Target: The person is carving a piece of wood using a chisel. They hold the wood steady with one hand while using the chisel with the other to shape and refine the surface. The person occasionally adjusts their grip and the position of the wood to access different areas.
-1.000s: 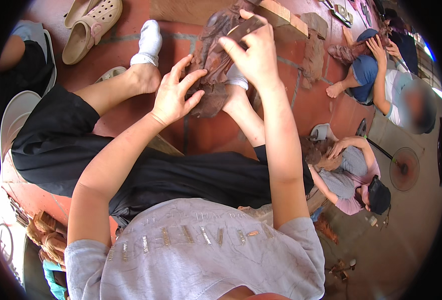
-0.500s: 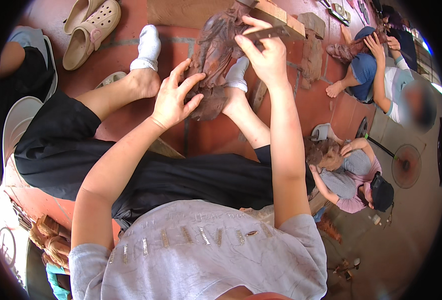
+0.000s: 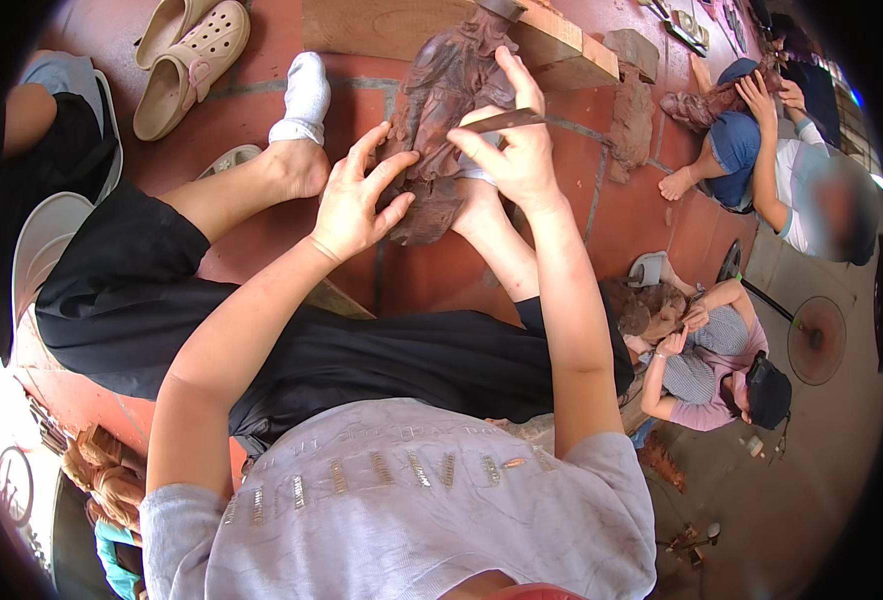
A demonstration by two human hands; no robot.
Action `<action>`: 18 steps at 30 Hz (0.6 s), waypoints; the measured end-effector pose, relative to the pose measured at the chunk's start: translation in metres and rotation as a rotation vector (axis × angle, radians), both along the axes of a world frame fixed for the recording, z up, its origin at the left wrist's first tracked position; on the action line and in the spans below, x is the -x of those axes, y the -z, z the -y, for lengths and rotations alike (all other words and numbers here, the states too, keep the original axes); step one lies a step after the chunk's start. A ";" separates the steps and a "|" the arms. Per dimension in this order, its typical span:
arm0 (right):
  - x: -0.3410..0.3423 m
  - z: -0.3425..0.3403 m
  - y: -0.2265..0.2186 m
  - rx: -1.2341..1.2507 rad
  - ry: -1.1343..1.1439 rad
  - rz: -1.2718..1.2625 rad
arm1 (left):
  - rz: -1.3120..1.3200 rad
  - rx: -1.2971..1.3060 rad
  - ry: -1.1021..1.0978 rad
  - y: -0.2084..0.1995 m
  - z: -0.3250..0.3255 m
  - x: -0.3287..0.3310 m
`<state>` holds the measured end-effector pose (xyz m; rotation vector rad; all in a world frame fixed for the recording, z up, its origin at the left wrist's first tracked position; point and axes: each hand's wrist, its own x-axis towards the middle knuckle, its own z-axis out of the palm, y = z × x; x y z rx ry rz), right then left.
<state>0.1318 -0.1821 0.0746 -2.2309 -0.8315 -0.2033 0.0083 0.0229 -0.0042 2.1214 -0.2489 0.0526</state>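
A dark reddish-brown carved wooden statue (image 3: 442, 85) leans on a wooden beam, its top away from me and its rough base (image 3: 427, 212) between my feet. My left hand (image 3: 357, 205) steadies it near the base, fingers spread and their tips against the carving. In my right hand (image 3: 522, 155) is a thin, flat, dark scraper-like blade (image 3: 507, 121), pinched between thumb and fingers beside the statue's right side. Whether its edge touches the wood I cannot tell.
The pale wooden beam (image 3: 372, 28) lies behind the statue, with a rough wood block (image 3: 630, 120) to its right. Beige clogs (image 3: 194, 70) sit on the tiled floor at far left. Two people work on carvings (image 3: 652, 308) at right, near a fan (image 3: 817, 335).
My right hand has come down along the statue toward me with the blade, which now lies lower and at a different angle. My left hand stays at about the same spot on the carving.
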 end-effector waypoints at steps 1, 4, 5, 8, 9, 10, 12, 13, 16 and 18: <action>0.004 -0.003 0.001 0.016 -0.002 0.030 | -0.016 0.005 0.007 0.000 0.000 0.000; -0.013 0.008 0.009 -0.030 -0.050 -0.089 | 0.017 -0.024 -0.006 -0.001 0.000 0.000; -0.009 0.011 0.010 -0.075 -0.033 -0.131 | 0.020 -0.026 -0.006 0.000 0.000 0.000; -0.001 0.007 0.011 -0.120 -0.017 -0.156 | 0.033 -0.026 -0.021 0.001 0.001 -0.001; 0.004 0.002 0.007 -0.074 -0.024 -0.105 | 0.030 -0.024 -0.028 0.002 0.001 0.000; 0.008 -0.004 0.003 -0.031 -0.032 -0.051 | 0.038 -0.035 -0.028 0.002 0.001 0.000; 0.007 -0.005 0.005 0.007 -0.003 0.019 | 0.049 -0.031 -0.035 0.001 0.001 -0.001; 0.002 -0.001 0.007 -0.017 0.028 -0.013 | 0.054 -0.027 -0.036 0.002 0.002 -0.001; -0.003 0.004 0.012 -0.212 0.064 -0.178 | 0.074 -0.041 -0.043 0.005 0.001 -0.002; 0.005 -0.002 0.004 -0.153 0.041 -0.151 | 0.034 -0.018 -0.034 0.003 0.001 0.000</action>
